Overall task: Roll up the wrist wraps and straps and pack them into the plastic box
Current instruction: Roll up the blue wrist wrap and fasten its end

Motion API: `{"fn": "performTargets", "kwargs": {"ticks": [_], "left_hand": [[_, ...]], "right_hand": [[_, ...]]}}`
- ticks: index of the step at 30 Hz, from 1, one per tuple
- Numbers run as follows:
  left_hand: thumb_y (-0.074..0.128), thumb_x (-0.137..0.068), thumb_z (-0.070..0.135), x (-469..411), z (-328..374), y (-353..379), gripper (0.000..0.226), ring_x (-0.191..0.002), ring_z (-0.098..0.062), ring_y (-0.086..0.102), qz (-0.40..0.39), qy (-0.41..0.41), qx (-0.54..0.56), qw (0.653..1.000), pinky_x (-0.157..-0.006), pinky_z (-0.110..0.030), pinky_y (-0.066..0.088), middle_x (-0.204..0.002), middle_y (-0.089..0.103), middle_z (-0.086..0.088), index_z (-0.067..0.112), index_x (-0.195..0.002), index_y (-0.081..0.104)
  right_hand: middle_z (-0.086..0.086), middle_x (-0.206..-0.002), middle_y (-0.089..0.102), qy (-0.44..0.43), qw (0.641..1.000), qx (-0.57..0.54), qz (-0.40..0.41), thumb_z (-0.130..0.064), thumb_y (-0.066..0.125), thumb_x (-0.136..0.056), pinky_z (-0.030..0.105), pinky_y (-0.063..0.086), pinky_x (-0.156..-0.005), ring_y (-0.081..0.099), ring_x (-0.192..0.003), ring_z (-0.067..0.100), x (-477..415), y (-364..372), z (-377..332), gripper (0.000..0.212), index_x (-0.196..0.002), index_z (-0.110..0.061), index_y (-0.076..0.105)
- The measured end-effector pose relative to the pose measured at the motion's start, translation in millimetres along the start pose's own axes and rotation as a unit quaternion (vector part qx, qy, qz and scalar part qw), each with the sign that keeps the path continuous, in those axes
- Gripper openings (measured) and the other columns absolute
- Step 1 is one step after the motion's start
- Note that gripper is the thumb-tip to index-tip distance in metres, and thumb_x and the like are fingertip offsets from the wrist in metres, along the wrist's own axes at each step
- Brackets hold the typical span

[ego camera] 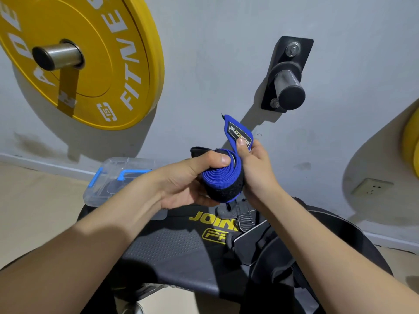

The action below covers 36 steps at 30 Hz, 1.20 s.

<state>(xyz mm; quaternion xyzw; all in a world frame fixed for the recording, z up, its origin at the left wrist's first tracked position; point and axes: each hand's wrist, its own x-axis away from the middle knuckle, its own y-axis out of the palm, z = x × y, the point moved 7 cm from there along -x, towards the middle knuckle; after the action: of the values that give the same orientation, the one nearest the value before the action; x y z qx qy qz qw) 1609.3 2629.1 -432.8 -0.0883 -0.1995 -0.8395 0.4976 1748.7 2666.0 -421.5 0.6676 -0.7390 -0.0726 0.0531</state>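
The wrist wrap (223, 181), blue with a black hook-and-loop face, is held in the air above the black worktop (172, 250), mostly wound into a coil between both hands. The yellow weight plate (90, 53) on the wall peg at upper left is the largest thing in view; its white lettering reads "FITNE", then runs off the frame, and a small "15" badge sits near its lower rim. The worktop's pad carries yellow print, "JOIN" above "PF", both cut off by dark straps (243, 219) lying in a heap at its far end. The clear plastic box (106, 180) with blue latches sits at the worktop's far left corner, partly behind the left forearm. A bare black wall peg (288, 85) sticks out above the hands. The left hand (181, 184) wraps the coil, its grip closed with the thumb pressed on the coil's spiral end. The right hand (256, 168) pinches the wrap's loose tail, thumb on a black label that seems to read "BLIZZSTAR", though the letters are small.
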Motion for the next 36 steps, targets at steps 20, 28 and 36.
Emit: {"fn": "performTargets", "kwargs": {"ticks": [20,28,36], "left_hand": [[0.082,-0.088,0.058,4,4,-6,0.059,-0.099,-0.042,0.08,0.065,0.017,-0.052,0.996,-0.077,-0.047,0.067,-0.119,0.08,-0.013,0.017,-0.13,0.073],[0.085,-0.089,0.015,6,28,-22,0.018,-0.085,-0.02,0.079,0.126,0.136,-0.171,0.968,-0.071,-0.032,0.063,-0.097,0.082,-0.014,0.007,-0.105,0.081],[0.084,-0.061,0.045,0,25,-23,0.065,-0.104,-0.023,0.078,0.195,0.176,-0.078,0.962,-0.1,-0.047,0.061,-0.112,0.081,-0.006,0.022,-0.12,0.07]], "right_hand": [[-0.024,-0.092,0.063,-0.283,0.922,0.225,0.136,-0.016,0.053,-0.109,0.006,0.04,-0.067,0.059,-0.08,-0.011,4,-4,-43,0.009,-0.113,-0.021,0.046],[0.017,-0.111,0.076,0.039,0.987,0.157,-0.008,-0.034,0.058,-0.108,0.045,0.058,-0.079,0.07,-0.091,0.028,-17,8,12,0.019,-0.104,-0.016,0.063],[-0.002,-0.106,0.066,-0.08,0.966,0.241,-0.055,-0.044,0.042,-0.114,0.041,0.055,-0.081,0.064,-0.091,0.014,-7,16,-6,0.027,-0.116,-0.017,0.047]]}}
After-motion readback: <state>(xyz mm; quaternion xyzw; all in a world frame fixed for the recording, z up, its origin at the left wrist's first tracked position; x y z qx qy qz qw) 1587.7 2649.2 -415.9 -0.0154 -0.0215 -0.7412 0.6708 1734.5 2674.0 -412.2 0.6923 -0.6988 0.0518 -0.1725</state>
